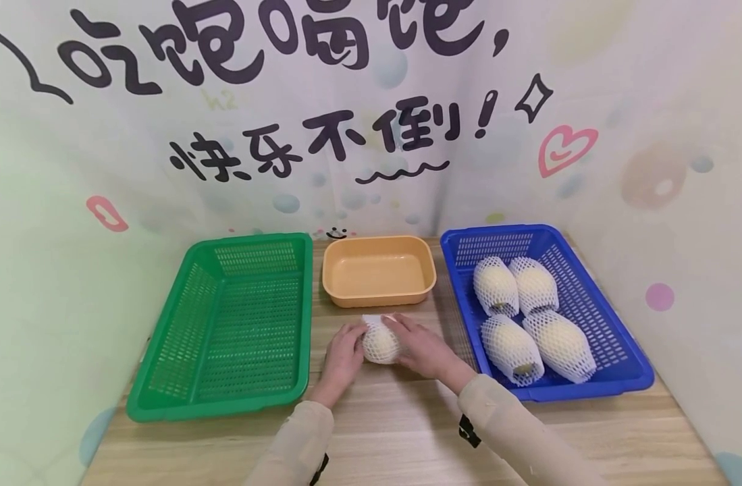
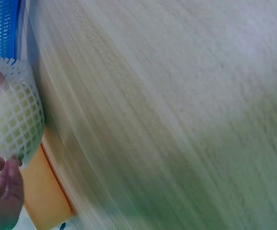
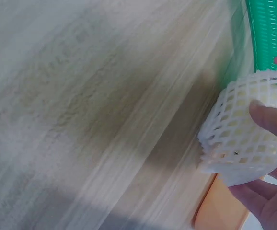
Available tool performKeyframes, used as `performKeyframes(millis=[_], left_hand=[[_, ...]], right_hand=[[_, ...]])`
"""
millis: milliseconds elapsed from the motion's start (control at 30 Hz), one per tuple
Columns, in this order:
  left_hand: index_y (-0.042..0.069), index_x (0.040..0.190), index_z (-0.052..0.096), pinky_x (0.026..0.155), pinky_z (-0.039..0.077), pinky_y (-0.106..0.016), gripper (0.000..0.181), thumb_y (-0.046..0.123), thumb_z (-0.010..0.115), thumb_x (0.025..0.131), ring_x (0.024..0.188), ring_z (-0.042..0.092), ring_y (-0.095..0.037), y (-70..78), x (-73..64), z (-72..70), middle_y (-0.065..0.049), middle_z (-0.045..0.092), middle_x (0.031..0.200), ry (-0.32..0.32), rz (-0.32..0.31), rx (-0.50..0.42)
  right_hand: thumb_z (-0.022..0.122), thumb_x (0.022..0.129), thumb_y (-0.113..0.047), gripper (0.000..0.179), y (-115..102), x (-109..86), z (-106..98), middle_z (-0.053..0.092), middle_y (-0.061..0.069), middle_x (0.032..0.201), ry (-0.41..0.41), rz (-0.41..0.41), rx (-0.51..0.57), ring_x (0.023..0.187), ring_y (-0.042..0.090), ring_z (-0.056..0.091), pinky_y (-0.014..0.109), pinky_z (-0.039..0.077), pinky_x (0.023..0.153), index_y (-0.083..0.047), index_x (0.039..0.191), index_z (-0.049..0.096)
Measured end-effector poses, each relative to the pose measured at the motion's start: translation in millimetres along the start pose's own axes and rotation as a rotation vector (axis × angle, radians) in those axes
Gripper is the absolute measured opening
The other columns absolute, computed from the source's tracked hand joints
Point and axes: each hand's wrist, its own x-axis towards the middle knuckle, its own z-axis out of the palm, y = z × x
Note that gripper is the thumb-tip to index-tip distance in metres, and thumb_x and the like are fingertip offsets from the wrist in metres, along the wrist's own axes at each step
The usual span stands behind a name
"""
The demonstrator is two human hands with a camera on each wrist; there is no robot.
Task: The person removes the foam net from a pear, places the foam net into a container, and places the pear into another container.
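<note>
Your left hand [image 1: 341, 352] pinches the edge of the foam net [image 3: 239, 93] around a pale fruit [image 1: 380, 344]; your right hand [image 1: 428, 345] grips the other side, thumb over the net. The fruit is just in front of the orange tray [image 1: 379, 299]. You seem to be working the net, on or off I cannot tell; next, steady the fruit with one hand and draw the net with the other.

– Specimen?
– I'm seeing a pale, rounded fruit [image 1: 381, 344], showing through a white foam net [image 3: 220, 127] that's hugging its sides.
– Position?
– It's being held between left hand [image 1: 344, 352] and right hand [image 1: 423, 349], just before the orange tray [image 1: 379, 300].
</note>
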Motion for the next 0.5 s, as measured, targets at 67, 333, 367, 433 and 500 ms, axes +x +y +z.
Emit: performKeyframes(millis=[67, 333, 367, 433, 500], left_hand=[[-0.002, 0.099, 0.064, 0.065, 0.046, -0.033, 0.027, -0.008, 0.057, 0.074, 0.074, 0.055, -0.021, -0.2, -0.1, 0.5, -0.008, 0.055, 0.085, 0.011, -0.009, -0.010], [-0.006, 0.109, 0.057, 0.088, 0.037, -0.041, 0.044, 0.002, 0.068, 0.067, 0.103, 0.047, -0.033, 1.4, 2.8, -0.4, -0.019, 0.050, 0.116, -0.134, -0.085, -0.014], [-0.006, 0.112, 0.055, 0.091, 0.034, -0.042, 0.048, 0.004, 0.069, 0.067, 0.109, 0.044, -0.035, 2.4, 3.3, -0.6, -0.020, 0.047, 0.119, -0.162, -0.083, -0.012], [-0.007, 0.116, 0.051, 0.093, 0.032, -0.044, 0.053, 0.005, 0.070, 0.068, 0.112, 0.041, -0.037, 4.9, 3.9, -0.2, -0.022, 0.043, 0.123, -0.211, -0.073, -0.020], [-0.006, 0.120, 0.047, 0.093, 0.031, -0.044, 0.059, 0.006, 0.071, 0.068, 0.113, 0.040, -0.037, 7.6, 4.0, 0.8, -0.022, 0.040, 0.126, -0.245, -0.068, -0.037]], right_hand=[[0.072, 0.073, -0.019, 0.069, 0.1, -0.5, 0.1, 0.042, 0.021, 0.126, 0.033, -0.026, -0.015, 0.095, 0.034, 0.054, 0.044, 0.043, 0.078, -0.008, 0.132, 0.039], [0.071, 0.075, -0.018, 0.059, 1.4, 0.6, -2.4, 0.047, 0.015, 0.125, 0.079, -0.076, 0.002, 0.091, 0.028, 0.058, 0.038, 0.046, 0.074, -0.012, 0.129, 0.047], [0.071, 0.074, -0.019, 0.061, 1.4, 0.5, -2.3, 0.047, 0.016, 0.125, 0.076, -0.071, 0.005, 0.093, 0.029, 0.057, 0.039, 0.046, 0.075, -0.011, 0.129, 0.046], [0.072, 0.073, -0.021, 0.067, 1.3, -0.5, -1.2, 0.043, 0.018, 0.127, 0.054, -0.054, 0.010, 0.097, 0.032, 0.054, 0.042, 0.044, 0.078, -0.009, 0.131, 0.042], [0.074, 0.071, -0.020, 0.074, 1.5, -1.4, 0.9, 0.040, 0.021, 0.129, 0.033, -0.029, 0.008, 0.100, 0.035, 0.051, 0.043, 0.043, 0.080, -0.007, 0.134, 0.037]])
